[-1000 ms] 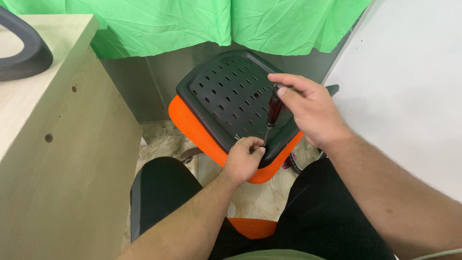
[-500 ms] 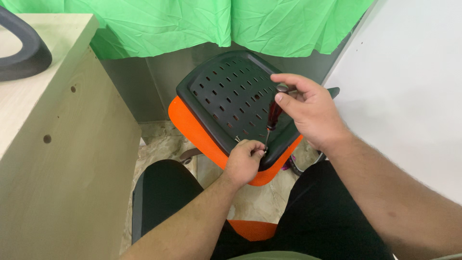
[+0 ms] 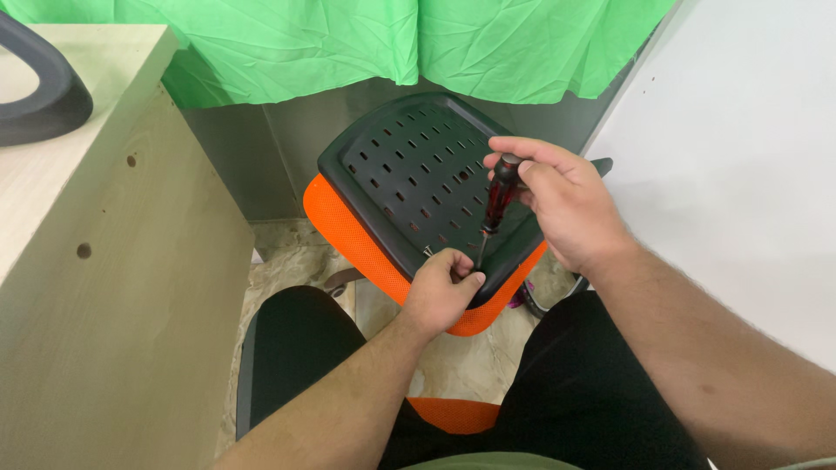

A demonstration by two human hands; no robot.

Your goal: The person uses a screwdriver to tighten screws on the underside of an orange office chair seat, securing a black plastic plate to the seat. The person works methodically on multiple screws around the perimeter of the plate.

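Observation:
An upturned chair seat lies in front of me: a black perforated plastic shell (image 3: 409, 170) over an orange mesh cushion (image 3: 344, 231). My right hand (image 3: 562, 200) grips a screwdriver (image 3: 498, 198) with a dark red handle, its shaft pointing down at the shell's near edge. My left hand (image 3: 444, 292) pinches something small, hidden by the fingers, at the screwdriver's tip against the shell.
A pale wooden panel (image 3: 96, 287) with round holes stands at the left, a black curved armrest (image 3: 39, 91) lying on its top. Green cloth (image 3: 392, 43) hangs behind. A white surface (image 3: 740, 191) fills the right. My black-trousered legs are below, over a marbled floor (image 3: 300, 257).
My right hand has shifted slightly, bringing the screwdriver more upright above my left fingers. My left hand stays at the shell's edge.

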